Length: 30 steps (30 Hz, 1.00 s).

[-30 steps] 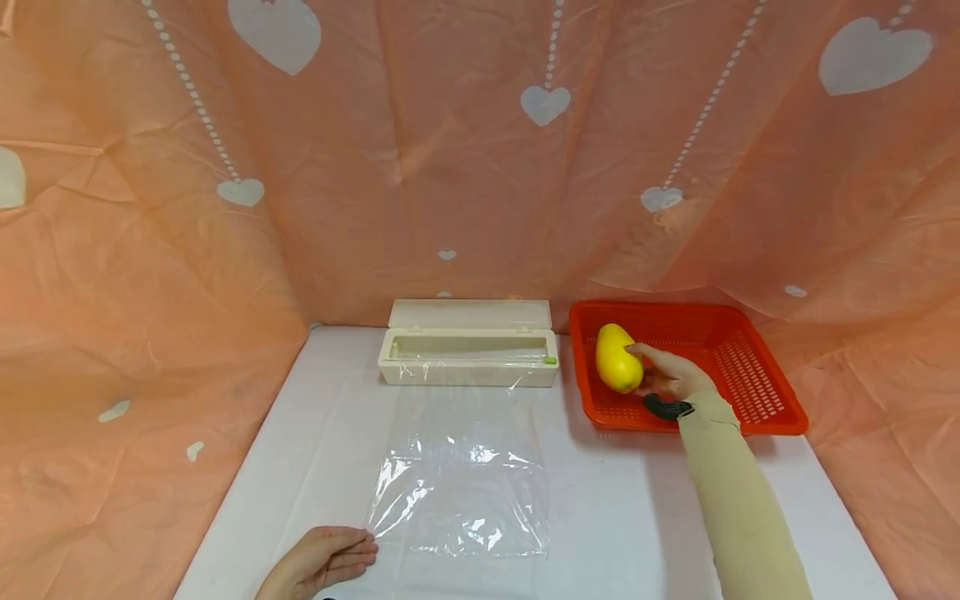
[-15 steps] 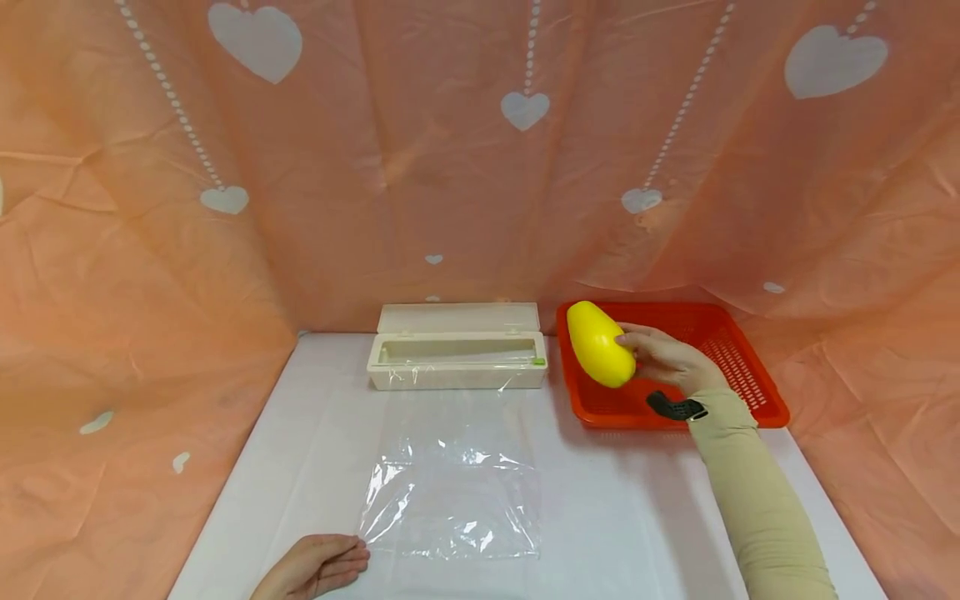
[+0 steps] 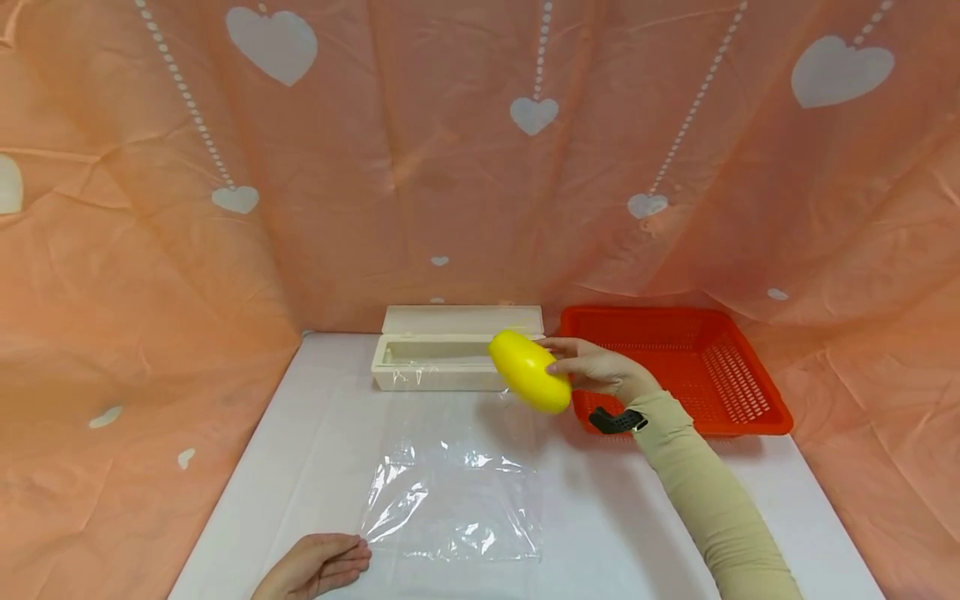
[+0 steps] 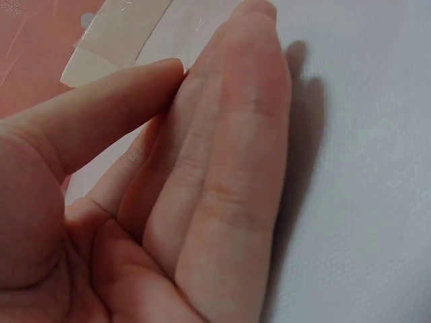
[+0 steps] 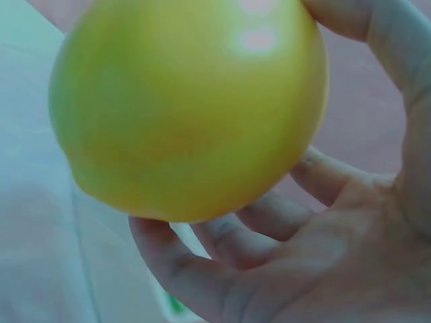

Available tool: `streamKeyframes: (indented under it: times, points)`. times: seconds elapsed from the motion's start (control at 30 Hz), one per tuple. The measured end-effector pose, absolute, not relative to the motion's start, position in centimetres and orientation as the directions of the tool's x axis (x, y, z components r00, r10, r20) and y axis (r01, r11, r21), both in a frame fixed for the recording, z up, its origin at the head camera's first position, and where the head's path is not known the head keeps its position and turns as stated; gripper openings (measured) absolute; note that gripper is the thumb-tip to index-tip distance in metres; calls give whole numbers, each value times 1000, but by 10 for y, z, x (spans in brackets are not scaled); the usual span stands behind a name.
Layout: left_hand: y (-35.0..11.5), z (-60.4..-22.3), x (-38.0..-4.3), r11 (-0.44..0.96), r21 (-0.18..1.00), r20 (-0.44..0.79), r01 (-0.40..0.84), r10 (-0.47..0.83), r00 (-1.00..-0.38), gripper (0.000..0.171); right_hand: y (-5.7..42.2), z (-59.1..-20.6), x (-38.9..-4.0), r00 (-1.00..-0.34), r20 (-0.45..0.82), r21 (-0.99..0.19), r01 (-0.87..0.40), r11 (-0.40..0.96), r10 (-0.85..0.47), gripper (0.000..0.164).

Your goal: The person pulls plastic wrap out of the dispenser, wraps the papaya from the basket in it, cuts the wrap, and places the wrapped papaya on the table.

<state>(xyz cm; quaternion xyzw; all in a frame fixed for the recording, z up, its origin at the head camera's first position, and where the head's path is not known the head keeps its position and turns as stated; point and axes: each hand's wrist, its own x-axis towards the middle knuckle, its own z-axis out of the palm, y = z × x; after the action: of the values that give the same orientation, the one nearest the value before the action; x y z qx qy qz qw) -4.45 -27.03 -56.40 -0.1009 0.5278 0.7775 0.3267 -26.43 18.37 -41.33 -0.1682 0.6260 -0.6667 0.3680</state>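
My right hand (image 3: 600, 371) grips a smooth yellow mango (image 3: 531, 371) in the air, thumb on the near side and the other fingers behind it. In the right wrist view the fingers spread beneath the mango (image 5: 188, 114). A sheet of clear cling film (image 3: 457, 500) stretches over the white table from the cream dispenser box (image 3: 412, 379). At the film's near left corner, my left hand (image 3: 315, 565) pinches the edge between thumb and forefinger, creases fanning out from there. The left wrist view shows the thumb (image 4: 128, 101) meeting the forefinger. The mango overlaps the dispenser's right end.
A red plastic basket (image 3: 780, 421) with slotted sides stands at the back right, behind the right forearm. The dispenser's lid (image 3: 465, 320) is raised at the back. An orange curtain (image 3: 465, 183) with white hearts borders the table behind and at both sides.
The right hand has lifted the mango out of the red basket and carried it left, near the dispenser's right end. The left hand keeps its place at the film's corner.
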Motion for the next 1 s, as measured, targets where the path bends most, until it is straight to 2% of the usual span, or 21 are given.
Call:
streamKeyframes:
  times: [0.17,0.47,0.77,1.0]
  points:
    - [-270,-564,-45,-221,751,-508,-622,409,-758,22,154,-436,-256,-642,-271,-952,290,100,-718,65]
    - [-270,-565,-44,-181,775,-509,-606,391,-767,25,107,-481,-239,-551,-248,-969,122,217,-797,54]
    - [-269,-564,-45,-180,755,-540,-631,374,-754,25,85,-502,-225,-575,-278,-954,69,293,-769,50]
    - [-269,-562,-45,-204,745,-529,-635,399,-749,25,77,-509,-220,-564,-281,-936,-18,351,-777,50]
